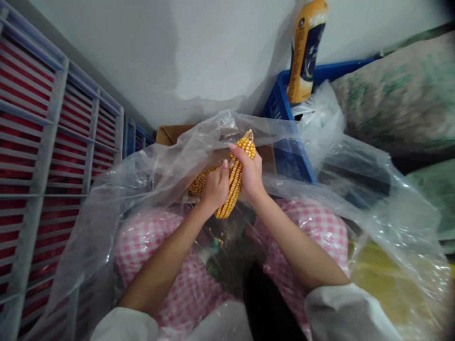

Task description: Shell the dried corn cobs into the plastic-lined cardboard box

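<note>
A yellow corn cob (pixel 232 189) is tilted in front of me, its tip pointing up and away. Some kernels look gone near the tip. Wrapped round its upper part is my right hand (pixel 250 173), with the thumb lying across the kernels. My left hand (pixel 216 188) is closed against the cob's left side, thumb up; its fingers are partly hidden. Beyond the hands, a heap of loose corn kernels (pixel 201 182) lies in a cardboard box (pixel 170 135). Clear plastic sheeting (pixel 142 166) spreads over the box and my legs.
On the left stands a pale slatted crate (pixel 53 94) with red behind its slats. A blue crate (pixel 280 102) at the right holds a yellow bottle (pixel 296 90) and a white plastic bag (pixel 325 111). A large sack (pixel 401 90) bulges beside it. A few kernels (pixel 220 242) lie below.
</note>
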Demonstrator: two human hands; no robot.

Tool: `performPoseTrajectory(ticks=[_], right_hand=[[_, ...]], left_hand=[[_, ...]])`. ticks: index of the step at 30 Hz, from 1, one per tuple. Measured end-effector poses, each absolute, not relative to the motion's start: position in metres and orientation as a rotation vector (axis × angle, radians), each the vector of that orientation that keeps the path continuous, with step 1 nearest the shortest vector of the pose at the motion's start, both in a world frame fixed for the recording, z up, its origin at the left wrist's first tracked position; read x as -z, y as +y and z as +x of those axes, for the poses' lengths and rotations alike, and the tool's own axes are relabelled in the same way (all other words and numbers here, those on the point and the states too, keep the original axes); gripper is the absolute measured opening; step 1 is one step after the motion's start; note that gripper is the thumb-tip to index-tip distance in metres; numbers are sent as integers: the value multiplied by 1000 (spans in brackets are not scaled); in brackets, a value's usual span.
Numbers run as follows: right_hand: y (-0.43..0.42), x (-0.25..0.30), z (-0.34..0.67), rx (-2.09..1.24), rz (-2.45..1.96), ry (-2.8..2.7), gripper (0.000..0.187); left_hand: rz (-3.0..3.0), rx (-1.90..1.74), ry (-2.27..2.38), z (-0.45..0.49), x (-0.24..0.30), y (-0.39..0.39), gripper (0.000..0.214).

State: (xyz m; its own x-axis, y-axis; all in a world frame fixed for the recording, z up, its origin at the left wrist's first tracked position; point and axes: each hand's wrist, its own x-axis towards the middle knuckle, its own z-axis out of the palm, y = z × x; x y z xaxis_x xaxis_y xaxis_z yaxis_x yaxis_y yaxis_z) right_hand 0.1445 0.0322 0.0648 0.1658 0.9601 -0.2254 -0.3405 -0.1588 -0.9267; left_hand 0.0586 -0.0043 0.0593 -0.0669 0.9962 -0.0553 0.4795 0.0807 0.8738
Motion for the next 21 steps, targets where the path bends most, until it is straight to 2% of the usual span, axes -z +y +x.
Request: performPoseTrajectory(ticks=[4, 7, 13, 21], right_hand=[[31, -67, 143, -1297, -1236, -781, 30], [27, -70, 140, -1255, -1316, -847, 33], [23, -73, 137, -1216, -1443, -942, 38], [23, -72, 142, -1210, -1437, -976, 39]], left_hand=[[1349, -759, 1535, 54, -66, -4, 74], [1307, -742, 1636, 55, -66, -6, 76], [1325, -817, 1849, 63, -56, -10, 70], [1253, -940, 1832, 65, -53, -8, 56]])
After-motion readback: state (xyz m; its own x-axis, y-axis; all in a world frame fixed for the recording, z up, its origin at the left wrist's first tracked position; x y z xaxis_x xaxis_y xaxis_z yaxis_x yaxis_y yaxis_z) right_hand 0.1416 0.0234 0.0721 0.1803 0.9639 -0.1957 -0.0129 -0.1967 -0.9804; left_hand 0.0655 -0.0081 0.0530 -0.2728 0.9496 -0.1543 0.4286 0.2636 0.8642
